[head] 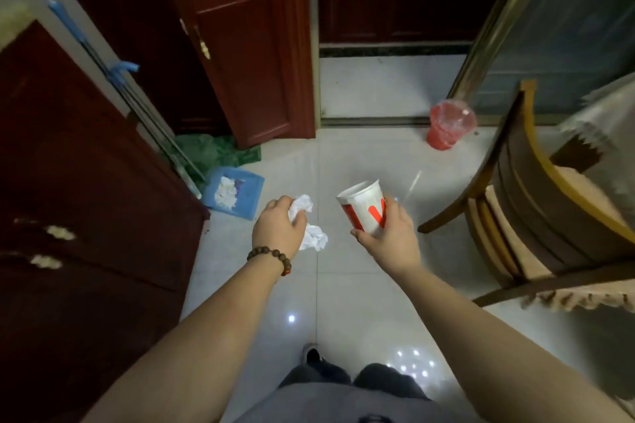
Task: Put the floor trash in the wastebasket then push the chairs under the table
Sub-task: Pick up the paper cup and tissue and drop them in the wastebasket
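Grips (pixel 279 228) (pixel 391 233) full, open floor (pixel 360 154) ahead

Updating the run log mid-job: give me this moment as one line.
left hand: holds crumpled paper | right hand: holds paper cup | red wastebasket: ahead | chair: not pushed in

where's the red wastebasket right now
The red plastic-lined wastebasket stands on the floor at upper right of the head view, just beyond the wooden chair.
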Action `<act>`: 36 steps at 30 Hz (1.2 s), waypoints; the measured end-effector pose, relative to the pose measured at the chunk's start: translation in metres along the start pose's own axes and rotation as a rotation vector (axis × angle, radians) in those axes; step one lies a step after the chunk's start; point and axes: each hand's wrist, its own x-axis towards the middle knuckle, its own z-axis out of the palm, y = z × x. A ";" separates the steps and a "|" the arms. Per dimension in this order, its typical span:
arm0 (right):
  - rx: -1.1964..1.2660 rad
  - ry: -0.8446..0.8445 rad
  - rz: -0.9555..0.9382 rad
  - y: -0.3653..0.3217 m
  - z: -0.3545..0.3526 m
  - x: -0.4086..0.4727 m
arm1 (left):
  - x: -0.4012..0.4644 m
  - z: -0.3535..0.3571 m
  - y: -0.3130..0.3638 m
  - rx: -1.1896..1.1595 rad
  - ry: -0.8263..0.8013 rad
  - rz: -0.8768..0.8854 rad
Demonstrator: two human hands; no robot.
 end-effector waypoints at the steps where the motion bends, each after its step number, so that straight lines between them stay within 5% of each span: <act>1: 0.004 0.019 0.012 -0.002 -0.002 0.020 | 0.024 0.003 0.008 -0.004 -0.015 0.012; 20: 0.077 0.260 0.325 0.103 -0.107 0.490 | 0.481 0.193 0.248 0.042 -0.241 0.234; 36: 0.117 0.443 0.830 0.211 -0.152 0.696 | 0.726 0.357 0.409 0.021 -0.637 0.316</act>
